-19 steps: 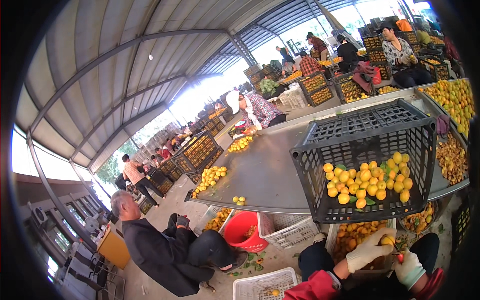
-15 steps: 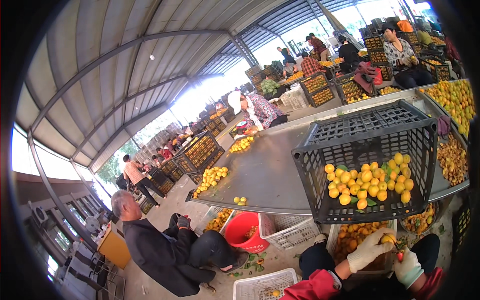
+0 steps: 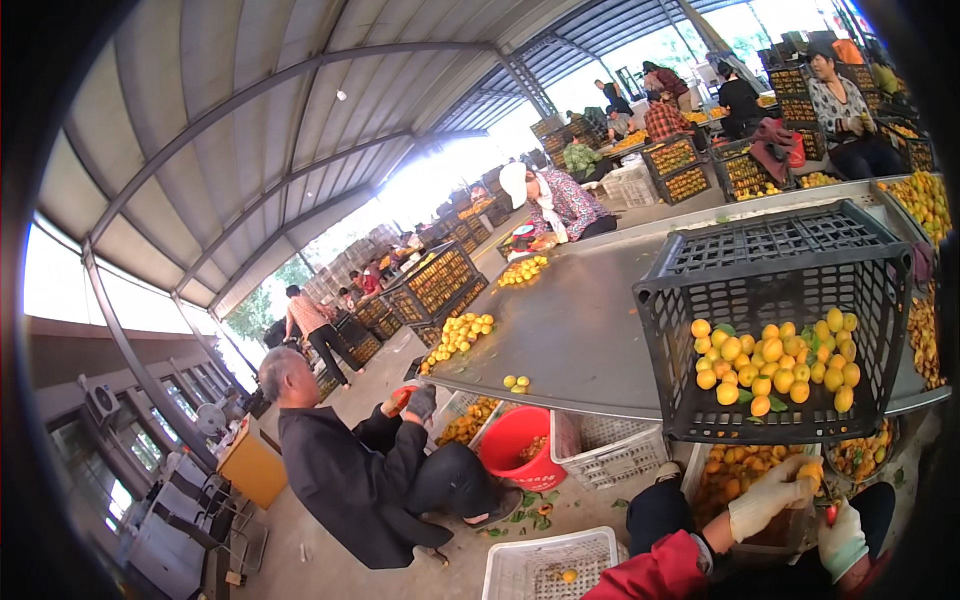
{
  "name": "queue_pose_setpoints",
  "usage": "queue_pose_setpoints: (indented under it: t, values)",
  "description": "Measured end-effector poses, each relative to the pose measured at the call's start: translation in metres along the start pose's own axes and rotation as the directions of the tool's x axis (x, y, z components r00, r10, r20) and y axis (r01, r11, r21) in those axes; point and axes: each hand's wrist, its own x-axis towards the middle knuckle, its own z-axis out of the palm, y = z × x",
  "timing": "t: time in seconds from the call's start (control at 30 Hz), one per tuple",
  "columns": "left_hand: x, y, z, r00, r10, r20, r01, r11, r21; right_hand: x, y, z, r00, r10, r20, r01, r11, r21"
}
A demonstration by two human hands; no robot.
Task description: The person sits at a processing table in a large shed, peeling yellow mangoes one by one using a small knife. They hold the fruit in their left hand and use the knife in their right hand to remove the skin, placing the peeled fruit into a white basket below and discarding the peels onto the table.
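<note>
My left hand [image 3: 765,507], in a white glove, has its fingers closed around a yellow-orange fruit [image 3: 811,470]. Close beside it, my right hand [image 3: 842,540], also gloved, grips a small red-handled tool [image 3: 831,514]; a thin dark part reaches toward the fruit, its kind too small to make out. Below both hands stands a light crate holding many orange fruits [image 3: 735,468]. Ahead on the metal table, a black plastic crate [image 3: 675,405] lies on its side, its opening toward me, with yellow fruits [image 3: 772,365] and some green leaves inside.
The metal table [image 3: 590,310] carries fruit piles [image 3: 460,335] along its left edge. A red bucket [image 3: 510,450], a white crate [image 3: 610,450] and another white crate [image 3: 530,560] stand on the floor. A seated person [image 3: 350,470] in dark clothes works at my left.
My view has swung left, so the scene sits further right. The seated person at my left has raised their hands, now holding something red-orange. My hands keep the fruit and tool close together.
</note>
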Motion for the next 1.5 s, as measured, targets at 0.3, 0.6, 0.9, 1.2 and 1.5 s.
queue_pose_setpoints:
  t: [0.3,0.6,0.9,1.2,1.5]
  values:
    - [0.026,-0.061,0.021,0.977,0.185,-0.11,-0.215,0.851,-0.479,0.0,0.018,0.058,0.996,0.075,-0.044,-0.037,0.818,0.574]
    - [0.013,-0.012,0.01,0.993,0.012,-0.116,-0.011,1.0,0.009,-0.006,-0.024,-0.006,0.989,0.121,0.082,-0.134,0.974,0.183]
    - [0.024,-0.055,0.049,0.995,0.059,-0.079,-0.097,0.76,-0.643,-0.009,-0.014,0.033,0.986,0.123,-0.11,-0.084,0.949,0.305]
    - [0.0,0.005,0.043,0.995,0.071,-0.068,-0.083,0.977,-0.197,-0.027,-0.029,-0.026,0.997,0.042,-0.063,-0.004,0.857,0.516]
    - [0.0,0.019,0.051,0.969,0.233,0.086,-0.214,0.604,0.768,0.004,-0.033,-0.03,0.966,-0.256,0.043,0.132,0.624,0.77]
